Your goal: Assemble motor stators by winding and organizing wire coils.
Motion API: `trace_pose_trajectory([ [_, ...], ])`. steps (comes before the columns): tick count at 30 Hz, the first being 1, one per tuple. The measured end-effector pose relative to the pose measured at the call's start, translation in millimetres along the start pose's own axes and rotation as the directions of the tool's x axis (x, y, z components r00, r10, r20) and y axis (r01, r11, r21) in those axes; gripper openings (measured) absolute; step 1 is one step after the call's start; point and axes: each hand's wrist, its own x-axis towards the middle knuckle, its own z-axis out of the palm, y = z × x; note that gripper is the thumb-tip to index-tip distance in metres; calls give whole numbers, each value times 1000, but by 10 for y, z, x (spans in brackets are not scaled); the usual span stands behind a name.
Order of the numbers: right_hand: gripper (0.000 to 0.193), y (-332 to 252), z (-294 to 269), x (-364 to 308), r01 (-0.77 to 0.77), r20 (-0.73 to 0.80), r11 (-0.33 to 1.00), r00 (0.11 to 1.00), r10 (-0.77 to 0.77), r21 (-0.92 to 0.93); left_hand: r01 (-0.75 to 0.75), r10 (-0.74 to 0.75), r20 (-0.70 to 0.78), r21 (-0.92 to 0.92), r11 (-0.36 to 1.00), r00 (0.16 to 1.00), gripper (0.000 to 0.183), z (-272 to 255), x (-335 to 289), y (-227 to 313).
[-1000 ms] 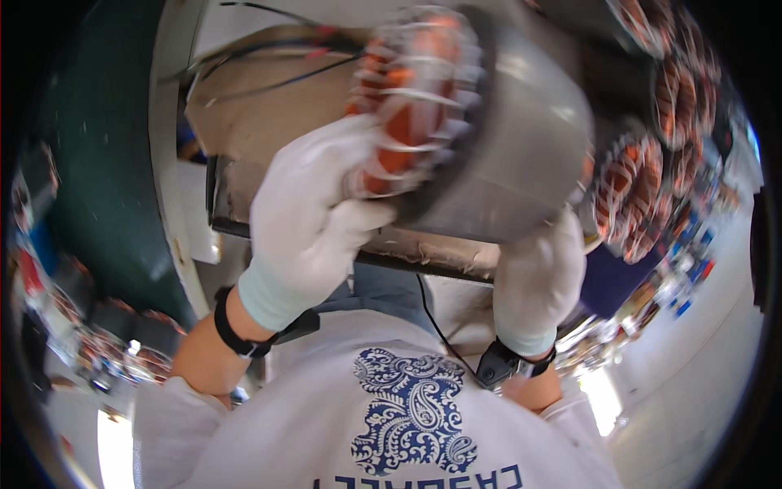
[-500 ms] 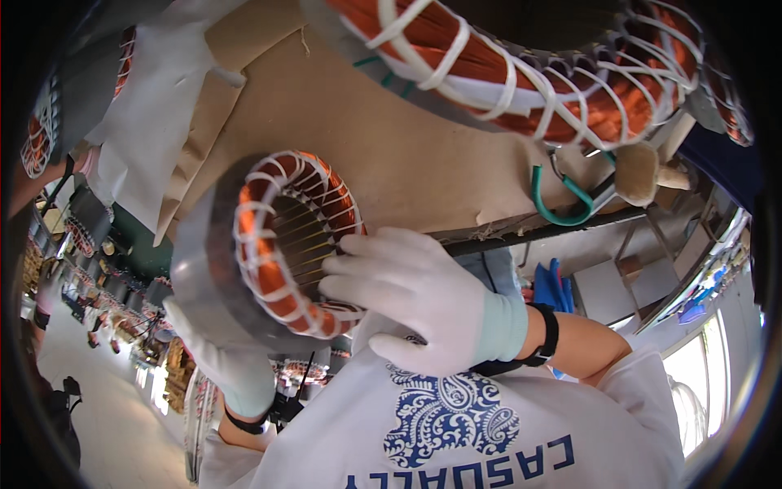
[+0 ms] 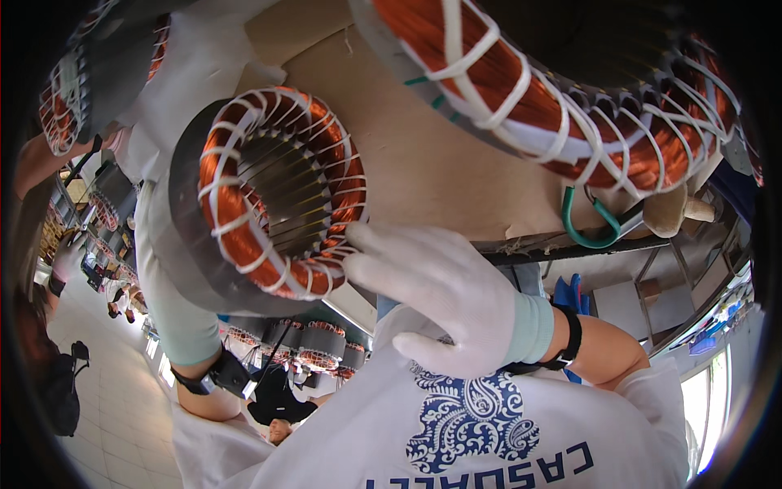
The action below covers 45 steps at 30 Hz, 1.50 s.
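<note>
Compared with half a second ago, the wound stator (image 3: 285, 196) is sitting higher and further left, farther from the larger stator (image 3: 538, 102), and the left hand (image 3: 159, 244) is reaching further up its outer side. That gloved hand is cupping the steel body, seemingly to steady its weight, but its fingers are hiding behind it, so how tightly they are closing is impossible to tell. The right hand (image 3: 456, 293) is gripping nothing: its fingers are stretching forward, thumb well apart, tips apparently touching the coil's lower-right rim, perhaps to guide it. The stator is tilting its open bore toward the head; whether its base is resting on the brown sheet (image 3: 383, 155) is hidden. Bare sheet is leaving room between the stators, while the near edge is running close beyond the right hand toward a green hook (image 3: 586, 240).
</note>
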Motion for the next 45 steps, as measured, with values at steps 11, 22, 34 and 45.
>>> trace_pose_trajectory([
  [11,62,-297,56,36,-486,130,771,869,478,412,3,-414,-59,-989,147,909,49,746,-949,482],
  [22,50,-964,647,252,-700,265,494,679,684,516,7,-725,-147,-979,205,673,44,896,-1274,831],
  [34,60,-1449,2075,742,-540,569,835,656,495,-104,629,-916,46,-740,237,400,45,765,-3976,-987],
  [45,55,-1049,2366,455,-680,492,679,506,708,-276,901,-898,149,-205,382,414,46,2207,-5069,-1358],
])
